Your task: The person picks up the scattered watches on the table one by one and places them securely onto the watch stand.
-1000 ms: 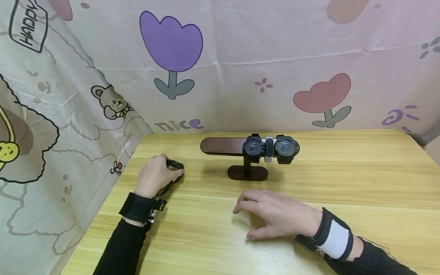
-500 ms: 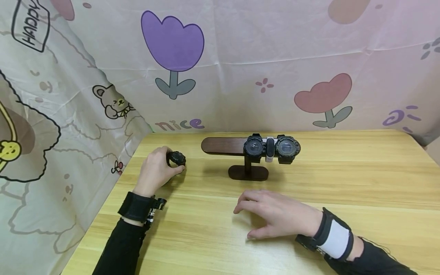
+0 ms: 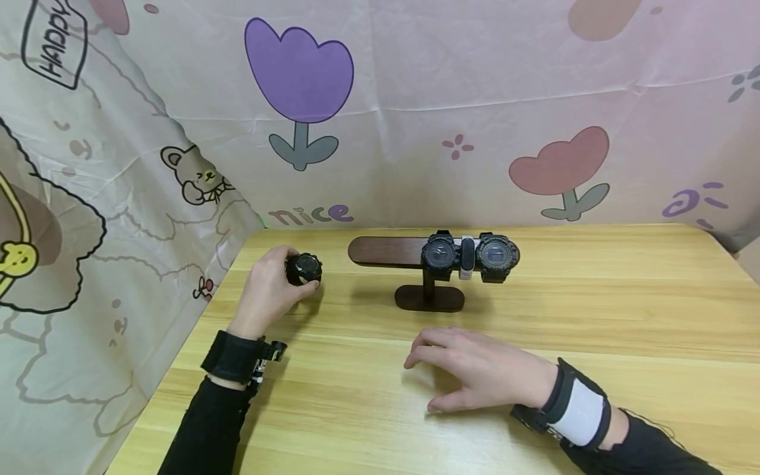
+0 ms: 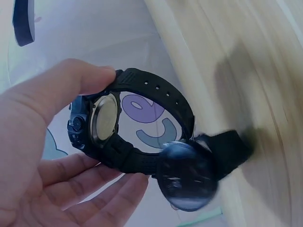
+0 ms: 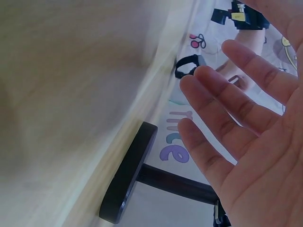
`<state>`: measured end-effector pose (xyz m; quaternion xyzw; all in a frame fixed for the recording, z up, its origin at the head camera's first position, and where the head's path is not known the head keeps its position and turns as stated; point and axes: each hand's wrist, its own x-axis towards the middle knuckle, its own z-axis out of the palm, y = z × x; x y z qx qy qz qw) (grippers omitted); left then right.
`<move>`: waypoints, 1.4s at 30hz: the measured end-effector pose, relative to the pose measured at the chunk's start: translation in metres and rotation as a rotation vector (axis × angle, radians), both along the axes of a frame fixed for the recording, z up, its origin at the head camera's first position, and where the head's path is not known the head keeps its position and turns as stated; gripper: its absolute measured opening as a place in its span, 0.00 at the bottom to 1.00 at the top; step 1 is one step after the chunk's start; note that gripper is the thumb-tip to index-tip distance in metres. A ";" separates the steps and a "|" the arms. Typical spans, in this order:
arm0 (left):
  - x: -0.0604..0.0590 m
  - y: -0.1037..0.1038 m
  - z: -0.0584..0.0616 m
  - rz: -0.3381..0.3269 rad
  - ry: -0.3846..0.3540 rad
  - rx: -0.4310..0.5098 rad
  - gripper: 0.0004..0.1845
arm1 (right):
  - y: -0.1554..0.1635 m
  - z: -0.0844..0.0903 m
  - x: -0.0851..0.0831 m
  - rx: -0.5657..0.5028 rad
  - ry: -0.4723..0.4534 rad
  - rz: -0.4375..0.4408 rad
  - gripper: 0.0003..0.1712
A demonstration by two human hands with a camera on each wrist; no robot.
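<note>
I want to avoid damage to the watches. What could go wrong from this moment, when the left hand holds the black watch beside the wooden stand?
1. The left hand pinches the black watch only by thumb and fingertips, lifted off the table; it might slip and drop.
2. The wooden stand rests on one narrow post, with two watches and a slim band all on its right half; a push on the bar's bare left end could perhaps tip it.

wooden table (image 3: 594,303) | cartoon-print cloth backdrop (image 3: 415,99) | white band (image 3: 466,254) on stand
</note>
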<state>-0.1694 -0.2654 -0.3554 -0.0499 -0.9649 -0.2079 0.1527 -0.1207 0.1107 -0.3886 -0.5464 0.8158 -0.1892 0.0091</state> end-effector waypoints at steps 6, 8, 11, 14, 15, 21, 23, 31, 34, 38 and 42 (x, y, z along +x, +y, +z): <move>0.000 0.000 0.002 -0.002 0.001 0.011 0.36 | -0.001 0.000 0.000 0.006 -0.006 -0.001 0.30; 0.001 0.001 0.003 -0.001 0.006 0.007 0.36 | 0.000 0.000 0.000 0.007 -0.007 -0.002 0.30; 0.002 0.002 0.004 -0.009 0.021 0.000 0.37 | 0.000 0.000 0.000 0.007 -0.007 -0.005 0.30; 0.002 0.003 0.004 -0.027 0.042 0.002 0.37 | 0.000 0.001 0.000 0.007 -0.006 -0.006 0.30; 0.002 0.003 0.004 -0.033 0.048 0.004 0.37 | 0.000 0.001 0.000 0.007 -0.005 -0.007 0.30; 0.002 0.004 0.005 -0.062 0.077 0.024 0.37 | 0.001 0.001 -0.001 -0.005 -0.001 -0.004 0.30; 0.002 0.004 0.005 -0.072 0.092 0.027 0.37 | 0.001 0.001 -0.001 -0.012 -0.001 -0.003 0.30; 0.002 0.005 0.006 -0.138 0.170 0.042 0.37 | 0.002 0.003 -0.002 -0.021 0.015 -0.005 0.31; 0.002 0.005 0.006 -0.155 0.190 0.042 0.38 | 0.003 0.005 -0.002 -0.022 0.011 -0.007 0.31; 0.003 0.005 0.006 -0.171 0.209 0.045 0.38 | 0.003 0.006 -0.002 -0.029 0.008 -0.010 0.30; 0.003 0.006 0.006 -0.186 0.224 0.054 0.38 | 0.004 0.008 -0.001 -0.038 0.021 -0.008 0.30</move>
